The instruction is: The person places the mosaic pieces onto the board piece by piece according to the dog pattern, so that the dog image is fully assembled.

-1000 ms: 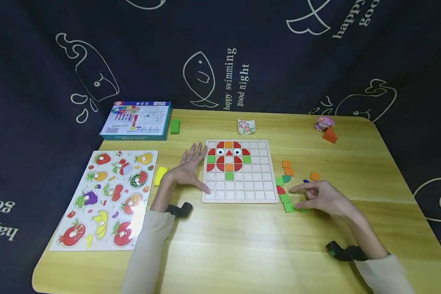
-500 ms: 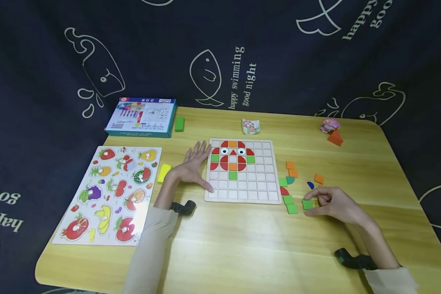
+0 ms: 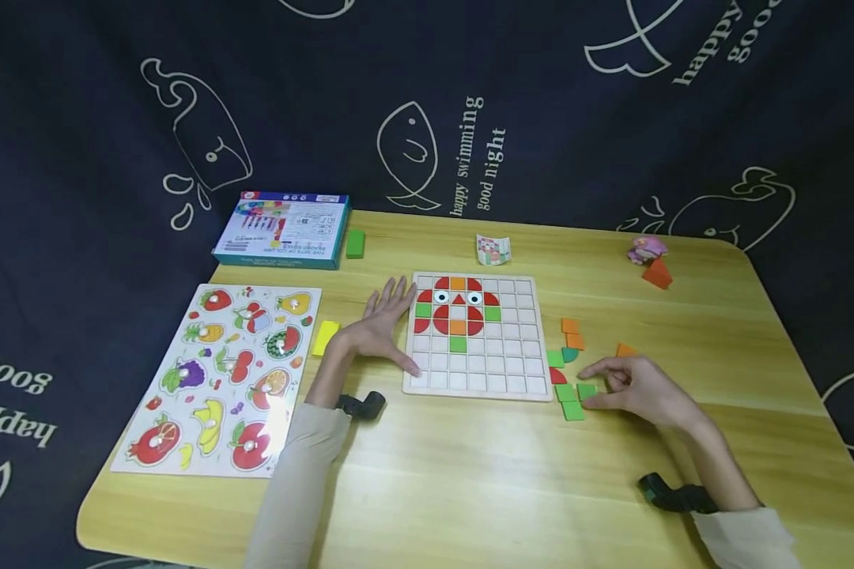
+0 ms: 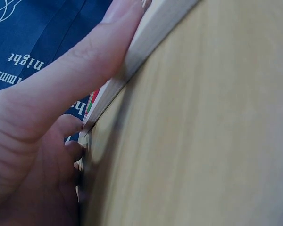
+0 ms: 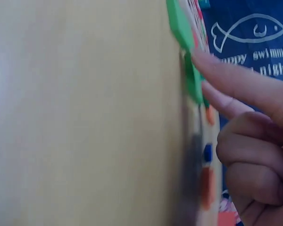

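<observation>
A pale wooden grid board (image 3: 501, 361) lies mid-table, with red, orange and green tiles and two eye tiles (image 3: 441, 297) forming a figure at its upper left. My left hand (image 3: 379, 332) rests at the board's left edge, fingers spread; in the left wrist view the thumb (image 4: 80, 66) presses on its rim. To the right of the board, my right hand (image 3: 636, 387) pinches a green square tile (image 3: 587, 391) between thumb and index finger, the other fingers curled in. Beside it lie two more green squares (image 3: 572, 410), a red quarter-circle (image 3: 557, 376) and a teal piece (image 3: 570, 355).
Orange squares (image 3: 570, 325) lie right of the board. A small picture card (image 3: 494, 250) is behind it. At left are a fruit puzzle board (image 3: 217, 379), a toy box (image 3: 282, 229), a yellow block (image 3: 326, 338) and a green block (image 3: 355, 244). An orange-red block (image 3: 658, 274) stands back right.
My right hand has drawn back to the green tile, then shifted left with it, close to the other green squares. The left hand stays on the board's edge. The head view has shifted slightly.
</observation>
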Demonstrator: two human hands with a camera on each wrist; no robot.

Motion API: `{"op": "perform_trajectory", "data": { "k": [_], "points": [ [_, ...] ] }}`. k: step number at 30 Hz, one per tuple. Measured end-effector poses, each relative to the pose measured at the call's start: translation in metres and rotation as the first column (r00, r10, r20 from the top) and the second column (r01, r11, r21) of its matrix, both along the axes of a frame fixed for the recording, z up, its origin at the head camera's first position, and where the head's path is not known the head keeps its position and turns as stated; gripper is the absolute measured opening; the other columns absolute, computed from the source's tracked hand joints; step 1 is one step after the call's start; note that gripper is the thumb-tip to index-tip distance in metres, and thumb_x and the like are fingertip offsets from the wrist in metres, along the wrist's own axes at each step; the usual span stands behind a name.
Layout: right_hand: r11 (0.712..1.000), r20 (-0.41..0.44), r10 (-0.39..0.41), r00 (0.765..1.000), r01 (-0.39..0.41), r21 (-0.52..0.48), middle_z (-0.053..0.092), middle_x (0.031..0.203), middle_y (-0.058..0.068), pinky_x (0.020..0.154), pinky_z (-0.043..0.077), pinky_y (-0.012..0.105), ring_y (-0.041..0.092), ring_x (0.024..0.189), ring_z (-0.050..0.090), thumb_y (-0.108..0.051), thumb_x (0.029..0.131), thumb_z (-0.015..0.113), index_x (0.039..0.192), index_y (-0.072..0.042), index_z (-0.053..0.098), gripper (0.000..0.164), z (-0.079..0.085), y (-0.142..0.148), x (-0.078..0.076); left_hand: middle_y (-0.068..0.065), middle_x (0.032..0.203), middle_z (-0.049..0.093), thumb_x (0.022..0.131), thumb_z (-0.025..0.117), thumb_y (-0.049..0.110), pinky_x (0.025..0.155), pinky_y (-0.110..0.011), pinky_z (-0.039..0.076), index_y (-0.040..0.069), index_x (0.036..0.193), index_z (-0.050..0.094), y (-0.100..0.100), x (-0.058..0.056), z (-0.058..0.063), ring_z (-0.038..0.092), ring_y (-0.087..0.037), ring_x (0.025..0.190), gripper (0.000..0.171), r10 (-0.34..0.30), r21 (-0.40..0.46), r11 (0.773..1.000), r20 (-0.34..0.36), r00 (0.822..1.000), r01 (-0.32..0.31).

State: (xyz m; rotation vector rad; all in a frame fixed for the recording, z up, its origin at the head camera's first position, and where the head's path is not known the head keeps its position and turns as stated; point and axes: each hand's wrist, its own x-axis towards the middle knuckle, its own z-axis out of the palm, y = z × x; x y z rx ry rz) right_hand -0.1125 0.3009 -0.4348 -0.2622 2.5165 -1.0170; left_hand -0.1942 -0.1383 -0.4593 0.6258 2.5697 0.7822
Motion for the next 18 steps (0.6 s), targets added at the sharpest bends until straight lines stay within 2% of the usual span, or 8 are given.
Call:
{"op": "perform_trajectory", "data": {
  "k": [3,6,9,13,15,18],
  "points": [
    [0.998,0.033,0.010,0.999,-0.008,-0.057,0.028,0.064,-0.003,0.066,0.036,0.018,0.009,0.057,0.031,-0.030,0.072,0.084,0.109,-0.011,0.068,0.044,-0.007,0.009,0.001,-0.008,0.162,-0.021,0.052,0.087,0.062,0.122,-0.049,-0.014,0.017,0.156,-0.007,0.000,0.000,0.000,-0.025,-0.027,0.148,0.147,0.002,-0.007,1.000,-0.003,1.000,-0.002],
    [0.998,0.047,-0.006,0.999,0.009,-0.064,0.027,0.063,-0.003,0.075,0.037,0.017,0.008,0.057,0.032,-0.031,0.072,0.083,0.106,-0.013,0.068,0.041,-0.011,0.016,0.002,-0.008,0.162,-0.021,0.051,0.087,0.062,0.122,-0.050,-0.014,0.017,0.156,-0.007,0.000,-0.001,0.001,-0.025,-0.027,0.148,0.147,0.003,-0.012,1.000,-0.004,1.000,-0.003],
    [1.000,0.018,-0.012,1.000,0.012,-0.012,0.031,0.063,-0.004,0.071,0.034,0.019,0.008,0.058,0.033,-0.037,0.074,0.081,0.104,-0.015,0.069,0.039,-0.011,0.015,0.002,-0.008,0.162,-0.021,0.051,0.087,0.062,0.122,-0.050,-0.015,0.017,0.156,-0.007,0.000,-0.001,0.001,-0.025,-0.027,0.148,0.147,0.002,-0.008,1.000,-0.001,1.000,-0.002],
    [0.999,-0.040,-0.021,0.999,0.023,0.046,0.036,0.065,-0.001,0.056,0.031,0.025,0.009,0.059,0.034,-0.038,0.078,0.078,0.104,-0.017,0.069,0.035,0.000,0.003,-0.002,-0.008,0.162,-0.021,0.051,0.087,0.061,0.121,-0.051,-0.014,0.017,0.156,-0.007,0.001,-0.001,0.000,-0.025,-0.027,0.148,0.147,-0.003,-0.003,1.000,0.003,1.000,0.003],
    [0.998,-0.069,-0.036,0.997,0.040,0.056,0.037,0.065,-0.001,0.050,0.028,0.027,0.010,0.059,0.035,-0.035,0.078,0.079,0.104,-0.018,0.069,0.033,0.009,-0.014,-0.008,-0.008,0.162,-0.021,0.051,0.087,0.061,0.122,-0.051,-0.014,0.017,0.156,-0.006,0.002,-0.001,0.001,-0.025,-0.027,0.148,0.148,0.000,-0.002,1.000,0.006,1.000,0.000],
    [0.997,-0.106,-0.039,0.994,0.045,0.056,0.038,0.063,-0.001,0.046,0.025,0.025,0.011,0.055,0.034,-0.030,0.075,0.082,0.102,-0.019,0.071,0.031,0.018,-0.057,-0.018,-0.008,0.162,-0.021,0.050,0.087,0.061,0.122,-0.051,-0.014,0.017,0.156,-0.006,0.003,-0.001,0.000,-0.025,-0.027,0.149,0.148,0.000,-0.010,1.000,0.004,1.000,0.000]
  ]
}}
